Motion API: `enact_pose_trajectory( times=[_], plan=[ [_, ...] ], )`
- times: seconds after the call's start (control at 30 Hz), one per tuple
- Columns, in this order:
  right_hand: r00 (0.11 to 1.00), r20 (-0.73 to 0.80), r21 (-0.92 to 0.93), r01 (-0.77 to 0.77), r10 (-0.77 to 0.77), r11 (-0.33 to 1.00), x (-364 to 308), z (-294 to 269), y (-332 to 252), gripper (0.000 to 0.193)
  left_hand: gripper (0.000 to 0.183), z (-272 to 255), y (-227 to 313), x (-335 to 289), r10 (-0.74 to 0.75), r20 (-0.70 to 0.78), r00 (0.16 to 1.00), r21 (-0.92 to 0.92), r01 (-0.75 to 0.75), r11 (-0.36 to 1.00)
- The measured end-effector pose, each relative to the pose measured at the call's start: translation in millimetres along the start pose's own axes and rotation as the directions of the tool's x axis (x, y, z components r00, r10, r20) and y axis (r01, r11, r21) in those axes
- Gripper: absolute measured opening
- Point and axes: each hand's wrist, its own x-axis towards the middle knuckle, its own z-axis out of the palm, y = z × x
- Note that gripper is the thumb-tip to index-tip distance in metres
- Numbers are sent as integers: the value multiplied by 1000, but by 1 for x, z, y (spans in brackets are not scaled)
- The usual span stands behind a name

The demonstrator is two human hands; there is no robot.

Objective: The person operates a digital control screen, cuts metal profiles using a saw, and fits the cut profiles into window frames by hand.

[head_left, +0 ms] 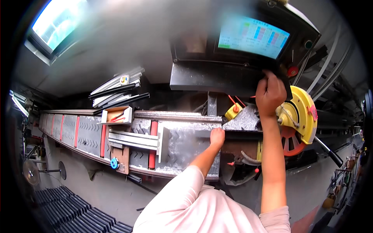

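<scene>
Left hand: I see it at the dark bar; I cannot tell if its grip is pinching.
Right hand: grip curled up, below the bright screen.
Dark bar: at the right end of the table.

Left grip curled, left forearm aslant; right grip curled, right forearm extended

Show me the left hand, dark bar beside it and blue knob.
Left hand (217, 137), head view: back of hand.
Dark bar (243, 135), head view: part right of hand.
Blue knob (114, 163), head view: its middle.
</scene>
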Motion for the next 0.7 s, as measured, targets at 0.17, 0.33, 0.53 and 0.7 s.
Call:
enact_pose_trajectory(
  times=[0.17,0.33,0.53,0.7],
  plan=[
    [1000,10,1,-24,24,1000,-6,1,-4,21,10,6,-9,-7,50,3,999,4,-50,999],
    [1000,-20,14,8,-8,1000,-6,-1,-3,21,11,4,-6,-11,68,-11,998,-22,-68,997],
    [998,-55,29,31,-30,999,-1,0,-9,21,13,11,-10,-12,61,-33,998,3,-61,998],
    [997,-64,40,39,-36,998,0,0,-8,20,13,15,-9,-11,75,-60,995,66,-71,995]
  ],
)
